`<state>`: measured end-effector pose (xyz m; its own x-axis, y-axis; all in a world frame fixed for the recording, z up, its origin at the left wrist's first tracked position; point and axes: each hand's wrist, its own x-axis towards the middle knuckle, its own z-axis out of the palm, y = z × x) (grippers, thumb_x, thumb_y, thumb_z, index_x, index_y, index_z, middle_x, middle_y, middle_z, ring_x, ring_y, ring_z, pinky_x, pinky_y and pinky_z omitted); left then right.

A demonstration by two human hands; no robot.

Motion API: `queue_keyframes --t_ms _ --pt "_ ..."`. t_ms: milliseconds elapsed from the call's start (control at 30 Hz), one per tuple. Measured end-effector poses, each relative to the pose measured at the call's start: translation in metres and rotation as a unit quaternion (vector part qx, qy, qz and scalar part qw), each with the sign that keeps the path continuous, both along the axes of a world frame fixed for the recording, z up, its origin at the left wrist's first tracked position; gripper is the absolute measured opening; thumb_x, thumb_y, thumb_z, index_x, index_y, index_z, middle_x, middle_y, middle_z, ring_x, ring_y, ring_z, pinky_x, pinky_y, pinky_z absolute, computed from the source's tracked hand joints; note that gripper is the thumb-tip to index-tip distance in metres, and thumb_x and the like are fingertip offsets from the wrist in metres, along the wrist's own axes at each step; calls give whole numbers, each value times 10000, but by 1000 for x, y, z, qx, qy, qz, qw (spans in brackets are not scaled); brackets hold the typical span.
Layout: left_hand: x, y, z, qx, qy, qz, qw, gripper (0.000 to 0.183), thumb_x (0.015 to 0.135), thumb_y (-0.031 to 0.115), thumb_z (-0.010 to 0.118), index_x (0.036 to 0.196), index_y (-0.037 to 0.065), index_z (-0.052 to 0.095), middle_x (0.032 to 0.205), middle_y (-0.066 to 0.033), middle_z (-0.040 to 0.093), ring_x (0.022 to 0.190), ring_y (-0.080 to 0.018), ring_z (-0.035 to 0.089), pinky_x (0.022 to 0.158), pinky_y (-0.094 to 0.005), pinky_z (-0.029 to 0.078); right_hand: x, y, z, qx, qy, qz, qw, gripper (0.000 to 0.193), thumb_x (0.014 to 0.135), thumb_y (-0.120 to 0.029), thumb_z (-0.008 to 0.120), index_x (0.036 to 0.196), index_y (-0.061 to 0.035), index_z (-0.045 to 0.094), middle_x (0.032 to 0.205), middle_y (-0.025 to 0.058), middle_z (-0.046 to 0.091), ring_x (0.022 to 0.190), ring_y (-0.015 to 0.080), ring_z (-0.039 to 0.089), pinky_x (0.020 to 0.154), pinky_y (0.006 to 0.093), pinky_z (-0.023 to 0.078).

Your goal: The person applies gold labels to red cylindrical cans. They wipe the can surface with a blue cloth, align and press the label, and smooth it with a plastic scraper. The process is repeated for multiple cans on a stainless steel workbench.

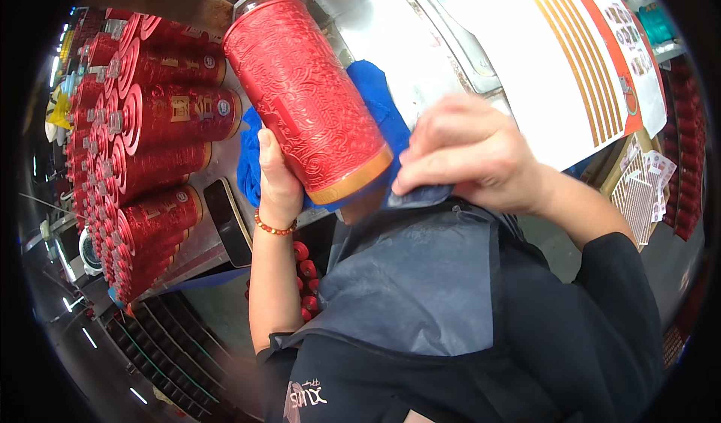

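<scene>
My left hand (279,175) is wrapped round the lower side of a large red embossed bottle (304,93) with a gold band at its base. The bottle is tilted, its base toward me and its clear neck end away at the upper left. Close to the right of the base, my right hand (477,153) is closed with the fingertips pinched, slightly blurred. Under those fingertips shows a small dark bluish piece; I cannot make out what it is or whether it is held. A blue cloth (372,96) lies on the table behind the bottle.
Rows of similar red bottles (176,115) stand at the left. A phone (227,222) lies by the table's near edge. At the right is a white sheet with gold strips (571,55), with sticker sheets (638,190) below it. Further red bottles sit at the far edge.
</scene>
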<state>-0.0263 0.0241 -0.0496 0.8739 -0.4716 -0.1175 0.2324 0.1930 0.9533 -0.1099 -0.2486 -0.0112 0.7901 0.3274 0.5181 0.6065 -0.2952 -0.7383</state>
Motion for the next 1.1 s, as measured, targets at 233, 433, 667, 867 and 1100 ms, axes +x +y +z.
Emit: queue_keyframes --t_ms 233,433,667,867,1100 --pt "-10 -24 35 119 -103 99 983 642 1098 362 443 1595 -10 279 1462 -122 522 1277 -215 557 1127 -390 413 7 0 -3 4 -1 -13 1000 309 701 -22 747 981 -136 815 960 -3 728 958 224 606 881 353 486" --pt "-23 -43 58 124 -85 85 985 700 1025 140 579 1605 -7 217 1428 -151 521 1251 -217 561 1102 -369 433 0 -7 12 -14 7 -47 999 307 696 -23 733 970 -136 813 951 -14 730 926 217 594 876 353 465" --pt "-15 -15 37 69 -5 51 996 603 1052 304 480 1555 11 323 1471 -137 520 1320 -233 542 1156 -407 385 0 6 -18 17 13 -22 1000 309 697 -31 747 976 -149 810 953 -20 735 927 203 610 881 341 455" --pt "-7 -2 23 23 44 49 998 510 1091 349 403 1454 0 483 1430 -131 608 1300 -244 594 1136 -424 427 11 -8 13 -12 -21 -55 998 302 722 -15 745 989 -145 802 969 -20 745 927 190 606 885 338 439" --pt "-5 -10 31 15 29 46 998 556 1060 324 482 1509 6 398 1442 -124 563 1305 -227 562 1144 -401 401 -8 -2 -23 -24 -2 -28 999 326 698 -25 764 985 -178 772 914 -36 683 932 213 634 847 358 474"
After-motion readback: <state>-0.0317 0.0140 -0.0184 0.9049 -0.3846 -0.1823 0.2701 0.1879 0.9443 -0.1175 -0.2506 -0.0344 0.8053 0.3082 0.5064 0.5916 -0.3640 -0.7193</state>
